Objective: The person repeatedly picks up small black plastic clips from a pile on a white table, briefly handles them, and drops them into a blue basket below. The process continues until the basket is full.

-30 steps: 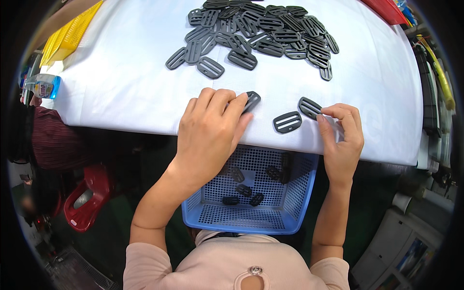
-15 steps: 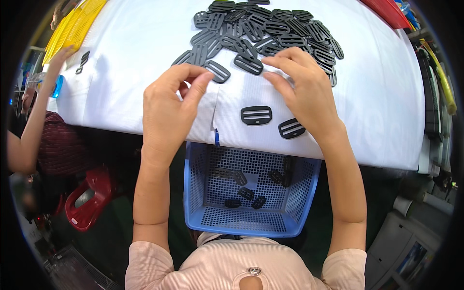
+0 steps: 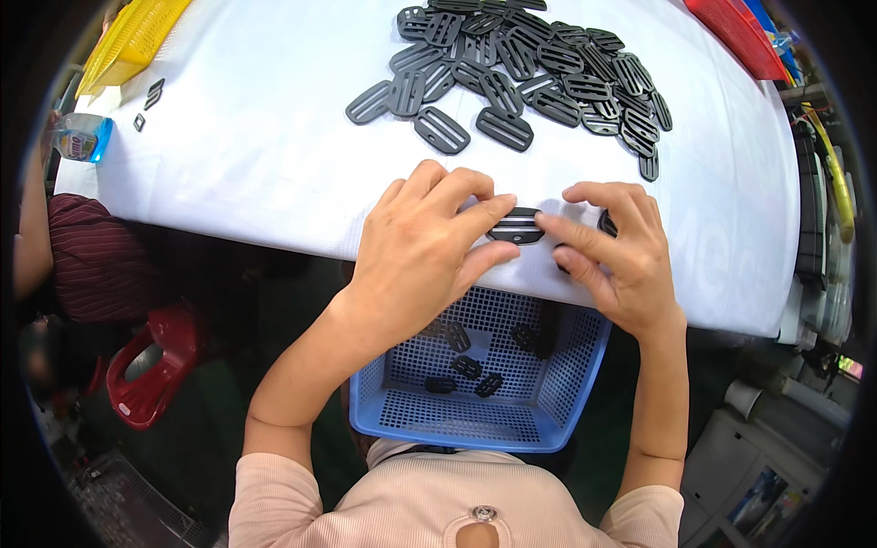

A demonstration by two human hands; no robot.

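Observation:
Near the front edge of the table lies a black plastic strap slider (image 3: pixel 517 229) with two long slots. My left hand (image 3: pixel 416 242) has its thumb and fingertips closed on the slider's left end, at the upper and lower edges. At the right end, my right hand (image 3: pixel 630 256) reaches in with its index fingertip touching or very near the slider, thumb and fingers apart. Another black slider (image 3: pixel 605 222) is mostly hidden behind the right hand. Farther back, a loose pile of the same sliders (image 3: pixel 512 59) is spread over the white cloth, with one (image 3: pixel 442 131) at its near edge.
Below the table edge, a blue plastic basket (image 3: pixel 466 438) holds several black pieces. A yellow basket (image 3: pixel 123 55) stands at the far left, a red one (image 3: pixel 740 36) at the far right. At left are a blue-labelled bottle (image 3: pixel 84 137), a red chair (image 3: pixel 151 365) and part of another person.
Both hands have come back from the pile toward the table edge. The left has closed on the slider lying there; the right has moved to its other end. The other person's hand has left the yellow basket.

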